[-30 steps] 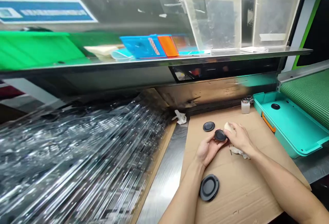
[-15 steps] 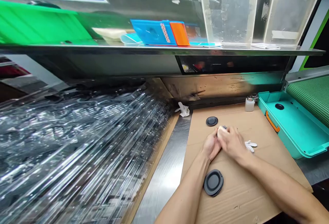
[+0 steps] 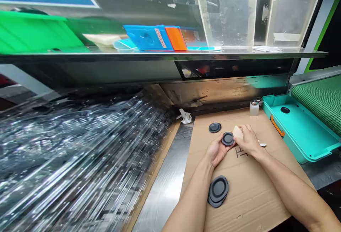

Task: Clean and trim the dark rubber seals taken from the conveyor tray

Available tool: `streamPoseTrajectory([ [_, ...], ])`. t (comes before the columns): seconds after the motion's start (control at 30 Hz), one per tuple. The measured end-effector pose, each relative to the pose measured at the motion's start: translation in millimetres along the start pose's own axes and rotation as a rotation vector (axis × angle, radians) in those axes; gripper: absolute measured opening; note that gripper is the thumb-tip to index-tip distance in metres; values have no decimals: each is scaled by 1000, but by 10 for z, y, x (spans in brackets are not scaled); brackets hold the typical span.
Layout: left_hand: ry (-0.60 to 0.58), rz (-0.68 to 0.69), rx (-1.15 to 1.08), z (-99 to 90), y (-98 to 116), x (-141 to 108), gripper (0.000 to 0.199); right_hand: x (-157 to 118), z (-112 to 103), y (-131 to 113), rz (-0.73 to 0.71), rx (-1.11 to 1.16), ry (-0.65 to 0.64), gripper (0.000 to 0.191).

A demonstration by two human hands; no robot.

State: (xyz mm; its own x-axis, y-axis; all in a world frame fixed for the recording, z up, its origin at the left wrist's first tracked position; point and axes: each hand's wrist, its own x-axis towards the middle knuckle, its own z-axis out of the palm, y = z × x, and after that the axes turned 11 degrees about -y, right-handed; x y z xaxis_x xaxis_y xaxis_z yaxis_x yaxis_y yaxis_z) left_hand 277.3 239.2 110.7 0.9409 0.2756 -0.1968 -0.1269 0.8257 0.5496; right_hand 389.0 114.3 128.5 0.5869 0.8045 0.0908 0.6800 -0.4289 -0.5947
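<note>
My left hand (image 3: 216, 150) is shut on a black rubber disc (image 3: 227, 138), holding it by the edge above a cardboard sheet (image 3: 247, 193). My right hand (image 3: 247, 140) grips a pale sponge or folded cloth (image 3: 238, 132), which touches the disc's right side. A second black disc (image 3: 215, 127) lies flat on the cardboard just beyond my hands. Near my left forearm, a pile of what look like two larger black discs (image 3: 218, 191) rests on the sheet. A white cloth (image 3: 262, 144) pokes out from under my right hand.
A teal tray (image 3: 277, 118) holding a small black disc stands right of the cardboard, beside a green ribbed belt (image 3: 318, 104). A small white bottle (image 3: 254, 108) and crumpled tissue (image 3: 185, 116) sit at the back. Clear plastic sheets (image 3: 80, 154) fill the left.
My hands have parted slightly, showing the black disc again. The white cloth now lies mostly under my right hand. The near disc pile now looks doubled. My view has shifted slightly.
</note>
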Motion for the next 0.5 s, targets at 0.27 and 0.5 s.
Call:
streamPoseTrajectory([
  [0.27, 11, 35, 98, 16, -42, -7, 35, -115, -173, -70, -119, 63, -206, 34],
  [0.5, -60, 113, 205, 1, -111, -45, 24, -70, -147, -136, -149, 187, -246, 20],
])
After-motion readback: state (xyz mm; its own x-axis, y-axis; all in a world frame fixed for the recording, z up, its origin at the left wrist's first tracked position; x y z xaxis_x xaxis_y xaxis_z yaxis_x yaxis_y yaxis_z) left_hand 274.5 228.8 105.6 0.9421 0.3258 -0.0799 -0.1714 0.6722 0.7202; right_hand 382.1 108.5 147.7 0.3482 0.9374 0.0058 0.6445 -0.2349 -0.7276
